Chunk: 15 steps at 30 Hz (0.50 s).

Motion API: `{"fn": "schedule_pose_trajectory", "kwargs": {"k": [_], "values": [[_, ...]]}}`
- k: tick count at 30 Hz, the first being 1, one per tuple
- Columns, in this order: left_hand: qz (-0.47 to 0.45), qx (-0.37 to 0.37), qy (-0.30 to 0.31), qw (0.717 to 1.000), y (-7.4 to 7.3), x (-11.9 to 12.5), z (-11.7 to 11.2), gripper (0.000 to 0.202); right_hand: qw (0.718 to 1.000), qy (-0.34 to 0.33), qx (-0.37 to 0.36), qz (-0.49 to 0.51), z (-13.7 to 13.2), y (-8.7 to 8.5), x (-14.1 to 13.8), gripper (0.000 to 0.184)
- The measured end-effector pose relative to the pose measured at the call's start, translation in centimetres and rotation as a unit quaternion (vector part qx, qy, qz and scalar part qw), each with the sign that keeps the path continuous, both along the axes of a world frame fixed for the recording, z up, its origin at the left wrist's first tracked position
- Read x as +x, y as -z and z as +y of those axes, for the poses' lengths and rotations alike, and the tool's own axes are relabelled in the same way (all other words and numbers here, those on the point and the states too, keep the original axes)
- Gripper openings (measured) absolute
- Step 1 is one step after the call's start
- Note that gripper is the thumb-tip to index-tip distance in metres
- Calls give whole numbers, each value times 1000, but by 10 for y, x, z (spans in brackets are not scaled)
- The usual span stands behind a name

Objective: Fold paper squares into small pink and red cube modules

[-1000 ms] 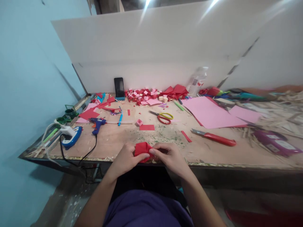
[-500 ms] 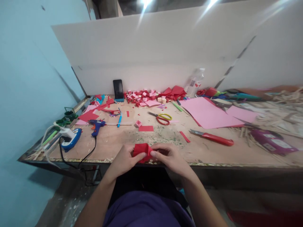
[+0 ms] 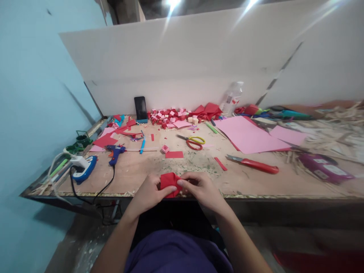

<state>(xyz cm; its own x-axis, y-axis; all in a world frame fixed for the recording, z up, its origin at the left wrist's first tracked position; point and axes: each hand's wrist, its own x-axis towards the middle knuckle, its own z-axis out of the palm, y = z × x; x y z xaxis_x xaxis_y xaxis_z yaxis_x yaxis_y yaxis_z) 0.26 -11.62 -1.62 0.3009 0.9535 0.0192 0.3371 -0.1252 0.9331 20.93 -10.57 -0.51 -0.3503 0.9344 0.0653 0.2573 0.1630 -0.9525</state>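
A folded piece of red paper (image 3: 169,181) is held between both hands at the table's front edge. My left hand (image 3: 149,191) grips its left side, the thumb lying across the front. On the right side, my right hand (image 3: 200,186) pinches the paper's edge between thumb and fingers. Just beyond the hands lie a flat red paper rectangle (image 3: 174,154) and a small pink paper cube (image 3: 165,149). Scissors (image 3: 193,142) with yellow and red handles rest farther back. A narrow red strip (image 3: 220,163) lies to the right of them.
A red-handled knife (image 3: 257,165) lies at right, near pink sheets (image 3: 247,134). At left are a blue glue gun (image 3: 116,153) and a power strip (image 3: 84,170) with cords. A phone (image 3: 140,108), a pile of small cubes (image 3: 167,116) and a bottle (image 3: 233,98) stand at the back.
The red paper has been folded or turned slightly in my hands, and my right thumb has moved a little to the left on it. The view has shifted slightly.
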Motion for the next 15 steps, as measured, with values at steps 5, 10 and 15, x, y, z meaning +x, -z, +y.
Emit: {"fn": "schedule_pose_trajectory", "kwargs": {"k": [5,10,15], "values": [[-2,8,9,1000,-3,1,0,33,1000,6,1,-3,-1,1,-1,26],[6,9,16,1000,-5,1,0,31,1000,14,2,-3,0,3,-2,25],[7,9,18,1000,-5,1,0,30,1000,15,-3,3,0,2,-1,26]]}}
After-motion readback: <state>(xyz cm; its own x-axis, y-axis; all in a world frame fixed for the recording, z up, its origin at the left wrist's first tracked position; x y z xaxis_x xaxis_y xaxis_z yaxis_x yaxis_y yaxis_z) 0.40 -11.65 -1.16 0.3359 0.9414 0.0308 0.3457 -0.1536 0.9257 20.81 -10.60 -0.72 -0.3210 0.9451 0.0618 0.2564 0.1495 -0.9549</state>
